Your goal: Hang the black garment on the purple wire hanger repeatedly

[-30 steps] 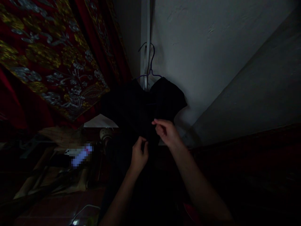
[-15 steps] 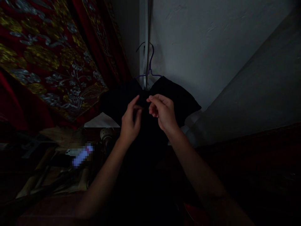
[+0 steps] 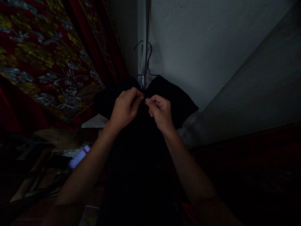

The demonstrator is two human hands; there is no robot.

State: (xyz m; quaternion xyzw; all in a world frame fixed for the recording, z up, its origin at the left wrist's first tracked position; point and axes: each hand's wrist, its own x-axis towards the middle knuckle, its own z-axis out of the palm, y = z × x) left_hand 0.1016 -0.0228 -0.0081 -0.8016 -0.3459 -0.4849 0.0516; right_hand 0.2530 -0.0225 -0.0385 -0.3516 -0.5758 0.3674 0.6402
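A black short-sleeved garment [image 3: 174,97] hangs from a purple wire hanger [image 3: 149,62]. At the bottom of its V-shaped neckline, my left hand [image 3: 125,106] pinches the cloth between thumb and fingertips. My right hand [image 3: 161,110] is closed beside it, thumb against bent forefinger, at the same spot on the front. The fingertips of both hands almost meet. Any small fastener between them is too dark to make out, and the garment's lower part fades into shadow.
Red cloth with gold and silver embroidery [image 3: 44,56] drapes on the left. Behind the hanger runs a narrow vertical pole [image 3: 144,25] against a pale wall [image 3: 199,47]. A lit phone [image 3: 80,157] lies at lower left by a wooden frame [image 3: 28,185].
My left hand has moved up and turned inward, its open fingers closing at the neckline. My right hand has shifted slightly left and stays closed. The view has moved a little.
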